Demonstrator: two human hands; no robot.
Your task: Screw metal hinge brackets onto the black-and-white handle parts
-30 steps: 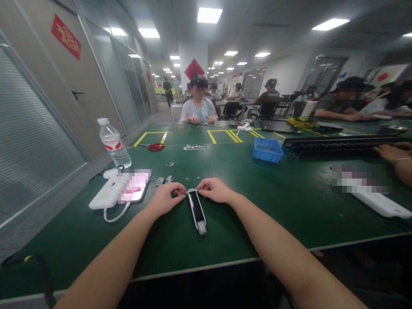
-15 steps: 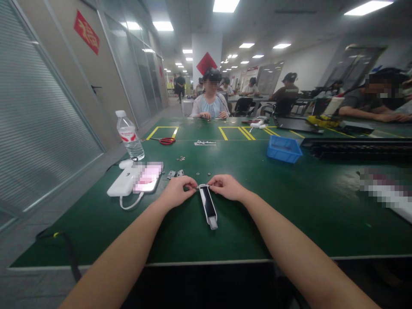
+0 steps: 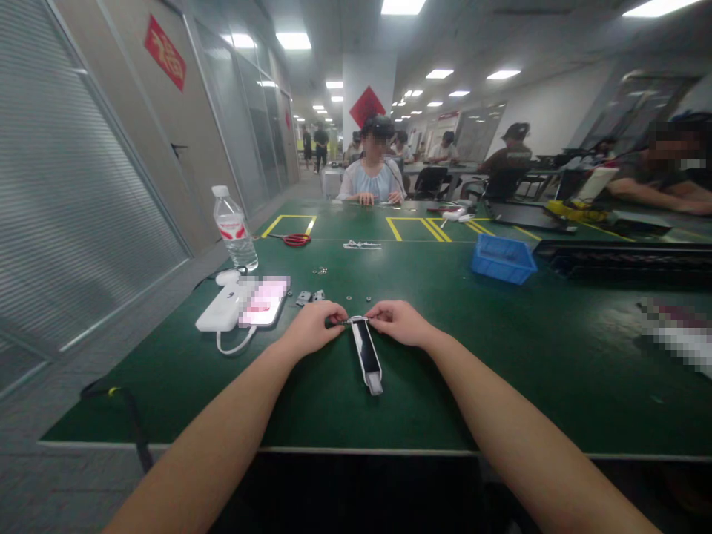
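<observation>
A slim white-framed device with a long black face lies on the green table in front of me, its pale grey end piece pointing toward me. At its far end, my left hand pinches a thin metal piece that sticks out on the left. Opposite it, my right hand has thumb and fingers closed at the right side of the same end. What lies between those right fingertips is mostly hidden. Two small rings lie just beyond my hands, and small metal brackets sit past my left hand.
On the left are a white power bank cabled to a phone and a water bottle. Farther back lie red-handled scissors, small parts and a blue bin. A person sits opposite.
The whole view has shifted slightly, so things appear a little farther right. Both hands keep their closed grips at the device's far end.
</observation>
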